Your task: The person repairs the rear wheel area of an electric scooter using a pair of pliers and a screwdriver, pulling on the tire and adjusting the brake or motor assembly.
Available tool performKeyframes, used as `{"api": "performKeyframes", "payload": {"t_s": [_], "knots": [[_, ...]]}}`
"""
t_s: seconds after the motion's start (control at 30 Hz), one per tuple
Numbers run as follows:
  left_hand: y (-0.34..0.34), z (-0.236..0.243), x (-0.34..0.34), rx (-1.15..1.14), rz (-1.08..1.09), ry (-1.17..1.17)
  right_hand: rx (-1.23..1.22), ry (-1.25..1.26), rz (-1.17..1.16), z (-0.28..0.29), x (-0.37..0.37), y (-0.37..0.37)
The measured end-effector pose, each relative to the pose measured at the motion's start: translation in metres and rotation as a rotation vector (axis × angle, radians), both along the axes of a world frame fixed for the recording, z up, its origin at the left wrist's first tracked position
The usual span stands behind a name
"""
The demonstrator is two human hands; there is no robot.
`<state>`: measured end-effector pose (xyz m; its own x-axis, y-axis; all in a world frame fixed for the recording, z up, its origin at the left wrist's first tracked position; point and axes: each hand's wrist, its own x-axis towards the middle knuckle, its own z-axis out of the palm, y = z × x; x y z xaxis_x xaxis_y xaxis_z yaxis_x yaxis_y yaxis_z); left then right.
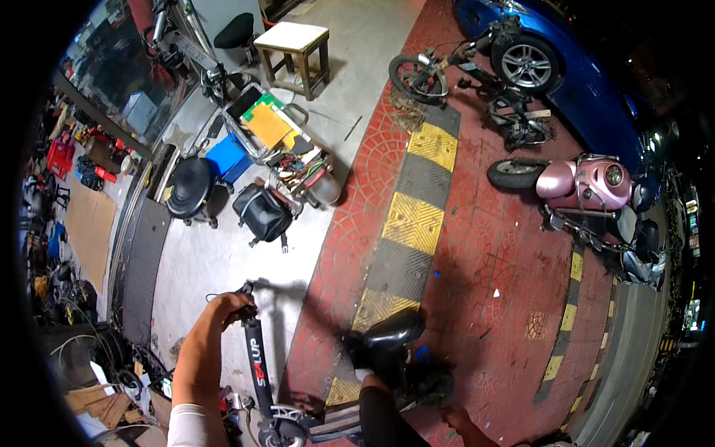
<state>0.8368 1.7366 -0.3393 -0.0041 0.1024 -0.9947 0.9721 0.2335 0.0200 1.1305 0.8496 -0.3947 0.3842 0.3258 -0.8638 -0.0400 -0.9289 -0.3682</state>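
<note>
My left hand is closed round the handlebar at the top of an electric scooter's black stem. The stem leans slightly and runs down to a wheel near the lower edge. Right of it is a black saddle, and my leg in dark shorts is beside it. My right hand hangs low at the right, apart from the stem. Its fingers are dim and small, so their state and anything in them cannot be made out.
Ahead on pale floor are a black bag, a round black stool, a bin of parts and a wooden stool. A yellow-and-black ramp strip crosses red paving. A pink scooter and blue car stand right.
</note>
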Motion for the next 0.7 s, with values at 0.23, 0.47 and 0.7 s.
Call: {"api": "performKeyframes", "payload": {"t_s": [0.23,0.47,0.7], "knots": [[-0.069,0.065,-0.034,0.726,0.14,-0.147,-0.056,0.093,-0.265,0.059,-0.004,0.124],[-0.278,0.146,-0.065,0.722,0.536,-0.305,0.184,-0.171,-0.011,0.08,-0.016,0.086],[-0.58,0.102,-0.17,0.041,1.008,-0.461,0.103,0.076,-0.122,0.149,-0.096,0.007]]}}
